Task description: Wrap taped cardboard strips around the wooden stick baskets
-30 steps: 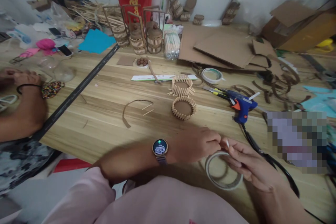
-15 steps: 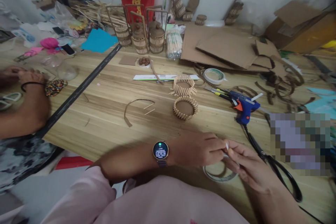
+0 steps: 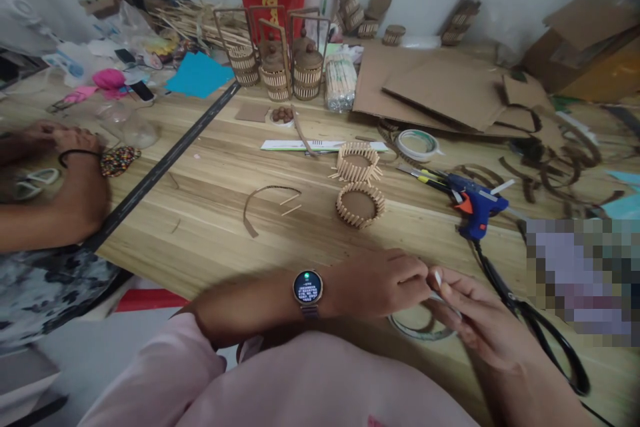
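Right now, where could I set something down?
Bare wood flanks the nearer round pale-stick basket, reaching the blue plastic glue gun rightward and two thin wooden sticks leftward. Crowded: beyond the gun, among curled brown strips, and where the left hand and right hand meet over the whitish tape roll.

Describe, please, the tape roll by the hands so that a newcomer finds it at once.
On the wooden table, go to the near side, where the left hand and right hand come together. The tape roll is the pale ring just below them, partly hidden. Unlike the other roll, near the cardboard, it is at the hands.
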A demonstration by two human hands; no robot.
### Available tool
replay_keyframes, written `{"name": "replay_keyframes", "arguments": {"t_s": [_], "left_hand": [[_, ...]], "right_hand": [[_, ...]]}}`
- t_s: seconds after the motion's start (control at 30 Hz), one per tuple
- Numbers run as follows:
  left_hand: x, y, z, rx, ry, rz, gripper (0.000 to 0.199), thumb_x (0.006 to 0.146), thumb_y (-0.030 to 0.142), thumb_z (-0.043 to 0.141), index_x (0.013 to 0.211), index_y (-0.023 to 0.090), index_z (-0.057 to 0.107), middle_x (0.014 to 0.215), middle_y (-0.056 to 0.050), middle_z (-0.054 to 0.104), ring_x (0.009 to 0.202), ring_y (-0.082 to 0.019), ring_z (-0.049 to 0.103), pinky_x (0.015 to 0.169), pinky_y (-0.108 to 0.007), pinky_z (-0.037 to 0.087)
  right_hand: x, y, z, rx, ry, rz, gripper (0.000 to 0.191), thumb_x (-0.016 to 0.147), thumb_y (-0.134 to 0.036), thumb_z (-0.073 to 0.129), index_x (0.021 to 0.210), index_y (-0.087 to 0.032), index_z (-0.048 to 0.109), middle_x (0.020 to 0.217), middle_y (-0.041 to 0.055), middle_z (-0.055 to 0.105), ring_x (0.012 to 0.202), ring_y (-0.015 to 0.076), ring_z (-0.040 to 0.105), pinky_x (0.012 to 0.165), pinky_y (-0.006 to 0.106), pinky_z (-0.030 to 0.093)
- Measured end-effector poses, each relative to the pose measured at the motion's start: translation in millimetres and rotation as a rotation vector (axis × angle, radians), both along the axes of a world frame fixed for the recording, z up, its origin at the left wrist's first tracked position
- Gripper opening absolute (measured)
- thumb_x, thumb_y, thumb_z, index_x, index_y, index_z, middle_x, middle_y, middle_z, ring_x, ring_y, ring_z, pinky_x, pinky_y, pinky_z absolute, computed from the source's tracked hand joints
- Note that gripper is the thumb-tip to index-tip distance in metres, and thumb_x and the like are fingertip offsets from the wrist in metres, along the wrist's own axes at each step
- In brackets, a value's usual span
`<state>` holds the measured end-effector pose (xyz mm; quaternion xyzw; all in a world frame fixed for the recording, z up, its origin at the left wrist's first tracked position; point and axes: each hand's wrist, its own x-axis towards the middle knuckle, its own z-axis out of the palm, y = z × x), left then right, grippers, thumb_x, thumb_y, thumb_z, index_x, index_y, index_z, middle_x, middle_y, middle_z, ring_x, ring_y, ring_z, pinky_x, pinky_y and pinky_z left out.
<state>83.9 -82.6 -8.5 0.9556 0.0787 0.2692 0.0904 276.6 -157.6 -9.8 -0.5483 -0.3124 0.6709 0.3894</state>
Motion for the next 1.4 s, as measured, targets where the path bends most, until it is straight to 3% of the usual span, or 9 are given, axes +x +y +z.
{"name": "replay_keyframes", "arguments": {"t_s": [0.2,0.37,0.57,0.73,1.0,1.23,1.4], "left_hand": [[-1.5,-2.0,7.0,-0.219,-0.028,0.065,0.026,0.101,0.018,0.039,0.090,0.011,0.061,0.094,-0.010,0.068,0.088,-0.017,0.060,0.081,-0.027,0.048],[-4.7,-7.1,12.3,-0.523,-0.152,0.182,0.015,0.094,0.025,0.060,0.099,0.012,0.062,0.090,-0.006,0.070,0.083,-0.016,0.063,0.078,-0.026,0.050],[-11.5,-9.6,16.8,-0.722,-0.181,0.163,0.015,0.090,0.027,0.067,0.099,0.015,0.069,0.093,-0.007,0.071,0.087,-0.016,0.065,0.081,-0.026,0.051],[-16.7,-9.8,15.2,-0.838,-0.348,0.173,0.015,0.089,0.027,0.069,0.096,0.015,0.072,0.089,-0.006,0.071,0.083,-0.015,0.065,0.079,-0.026,0.051],[-25.2,-2.5,12.0,-1.287,-0.378,0.150,0.017,0.084,0.028,0.073,0.096,0.016,0.075,0.090,-0.005,0.070,0.079,-0.013,0.063,0.069,-0.022,0.048],[-25.9,-2.4,10.7,-1.405,-0.337,0.060,0.016,0.083,0.024,0.073,0.096,0.016,0.075,0.088,-0.004,0.071,0.078,-0.012,0.063,0.070,-0.022,0.048],[-26.7,-2.1,12.9,-1.467,-0.290,0.072,0.017,0.081,0.027,0.074,0.095,0.016,0.075,0.088,-0.004,0.072,0.077,-0.013,0.064,0.068,-0.023,0.049]], "right_hand": [[-3.9,-1.4,4.1,0.006,-0.013,0.002,0.044,0.067,-0.057,0.080,0.075,-0.017,0.064,0.052,-0.0070,0.036,0.043,0.0028,0.021,0.038,0.019,0.009],[-11.2,-1.3,10.0,0.042,0.014,-0.006,0.044,0.069,-0.058,0.079,0.071,-0.018,0.060,0.048,-0.0075,0.035,0.042,0.0031,0.020,0.038,0.019,0.009],[-22.8,1.1,15.0,0.049,0.022,0.016,0.044,0.070,-0.058,0.078,0.072,-0.018,0.062,0.047,-0.0084,0.034,0.041,0.0024,0.020,0.038,0.018,0.009],[-30.7,1.8,19.9,0.044,0.054,0.013,0.042,0.072,-0.057,0.077,0.075,-0.018,0.062,0.048,-0.0089,0.034,0.040,0.0024,0.019,0.038,0.019,0.008],[-26.0,-1.0,33.5,0.032,-0.078,0.032,0.044,0.074,-0.059,0.074,0.080,-0.018,0.061,0.054,-0.0079,0.038,0.043,0.0035,0.023,0.038,0.019,0.013],[-28.5,4.2,37.2,0.046,-0.075,0.110,0.046,0.075,-0.062,0.072,0.075,-0.019,0.057,0.052,-0.0101,0.033,0.043,0.0035,0.020,0.039,0.020,0.013],[-28.2,7.8,38.8,0.030,-0.078,0.160,0.048,0.073,-0.064,0.072,0.071,-0.019,0.055,0.052,-0.0100,0.033,0.044,0.0033,0.020,0.040,0.020,0.014]]}}
